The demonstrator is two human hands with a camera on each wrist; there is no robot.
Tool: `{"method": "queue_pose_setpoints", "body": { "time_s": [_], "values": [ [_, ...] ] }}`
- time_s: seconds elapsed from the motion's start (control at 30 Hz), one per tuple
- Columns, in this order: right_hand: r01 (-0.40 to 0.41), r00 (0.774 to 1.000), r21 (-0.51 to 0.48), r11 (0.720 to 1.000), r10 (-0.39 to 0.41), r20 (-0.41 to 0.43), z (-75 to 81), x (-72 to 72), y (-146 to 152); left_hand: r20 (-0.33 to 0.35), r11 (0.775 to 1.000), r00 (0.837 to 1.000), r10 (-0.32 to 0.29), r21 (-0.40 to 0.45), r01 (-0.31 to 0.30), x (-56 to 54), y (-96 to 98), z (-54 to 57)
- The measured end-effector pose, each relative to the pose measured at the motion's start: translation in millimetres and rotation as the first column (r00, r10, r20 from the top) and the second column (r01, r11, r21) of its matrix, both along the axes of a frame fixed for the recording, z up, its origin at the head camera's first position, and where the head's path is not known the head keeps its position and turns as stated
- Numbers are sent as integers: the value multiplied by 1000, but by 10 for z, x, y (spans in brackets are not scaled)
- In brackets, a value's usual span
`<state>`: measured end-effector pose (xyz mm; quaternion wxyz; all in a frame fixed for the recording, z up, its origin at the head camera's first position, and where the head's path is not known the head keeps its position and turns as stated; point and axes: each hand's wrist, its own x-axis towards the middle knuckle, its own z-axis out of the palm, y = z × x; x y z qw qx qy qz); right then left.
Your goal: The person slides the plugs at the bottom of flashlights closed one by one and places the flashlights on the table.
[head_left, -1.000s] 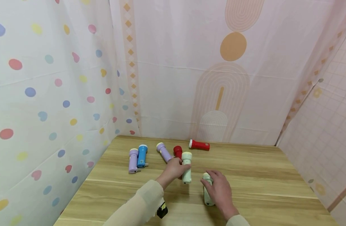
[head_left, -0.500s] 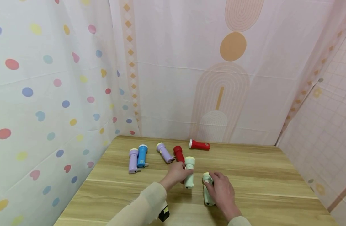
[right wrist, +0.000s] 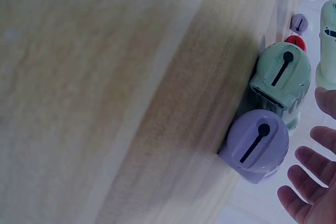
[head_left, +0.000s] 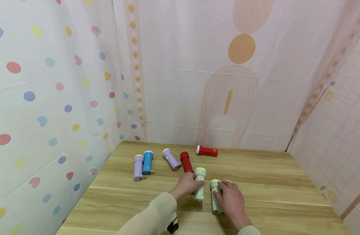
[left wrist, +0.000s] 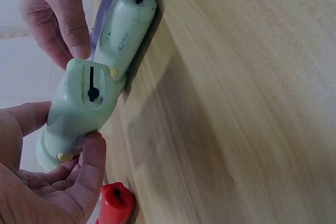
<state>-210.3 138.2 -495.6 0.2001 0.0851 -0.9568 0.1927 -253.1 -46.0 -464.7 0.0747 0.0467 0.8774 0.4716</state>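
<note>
Pale green flashlight [head_left: 199, 193] pinched in the left hand [head_left: 186, 184]; from above, the right hand [head_left: 231, 199], fingers apart, hides most of a purple flashlight [right wrist: 258, 142], whether touching I can't tell.

A wood-grain table [head_left: 271, 182] stands before a pale arch-printed curtain [head_left: 174, 98]; a dotted curtain [head_left: 50, 130] hangs at left, a faintly gridded sheet [head_left: 347, 130], probably fabric, at right
</note>
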Motion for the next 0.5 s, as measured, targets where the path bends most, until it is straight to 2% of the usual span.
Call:
{"method": "queue_pose_setpoints", "body": {
  "time_s": [0.17, 0.5],
  "values": [
    [-3, 1000, 28, 1000, 4, -15, -20, 2, 1, 2, 999, 1000, -25, 21, 25, 21, 23, -38],
    [-19, 998, 46, 999, 22, -60, -83, 17, 9, -56, 998, 997, -57, -28, 56, 81, 72, -84]
  ]
}}
